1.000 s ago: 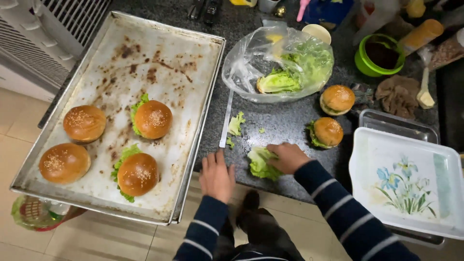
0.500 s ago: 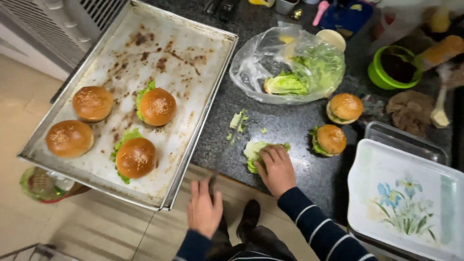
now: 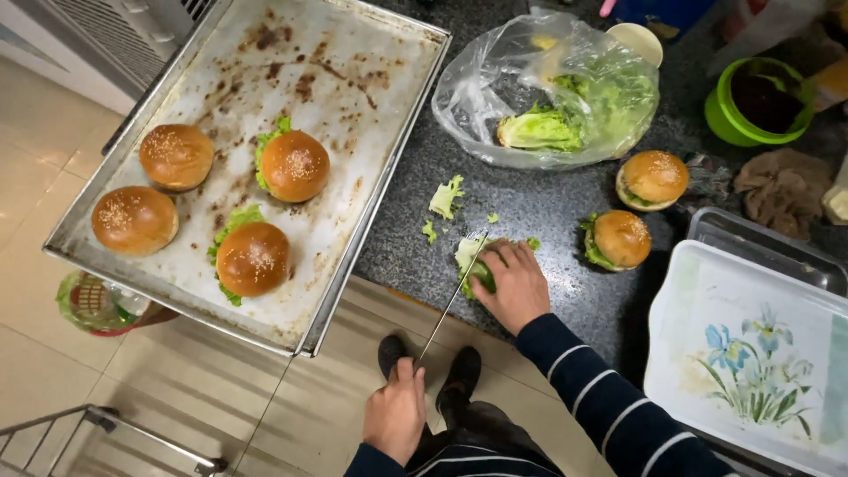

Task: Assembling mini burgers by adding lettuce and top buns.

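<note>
My left hand (image 3: 395, 411) grips the handle of a thin knife (image 3: 453, 296) whose blade rests against a green lettuce piece (image 3: 473, 259) at the front edge of the dark stone counter (image 3: 539, 203). My right hand (image 3: 514, 284) presses down on that lettuce piece. Small lettuce scraps (image 3: 446, 196) lie just beyond it. Two filled burgers (image 3: 621, 238) (image 3: 652, 178) sit on the counter to the right of my right hand.
A worn metal baking tray (image 3: 353, 71) on the left holds several sesame buns, two with lettuce. A clear plastic bag of lettuce (image 3: 565, 97) lies behind. A green cup (image 3: 758, 102), a floral white tray (image 3: 751, 353) and a brown cloth (image 3: 782, 190) are on the right.
My left hand left the counter edge and now holds a knife with its blade at the lettuce. My right hand stays pressed on the lettuce.
</note>
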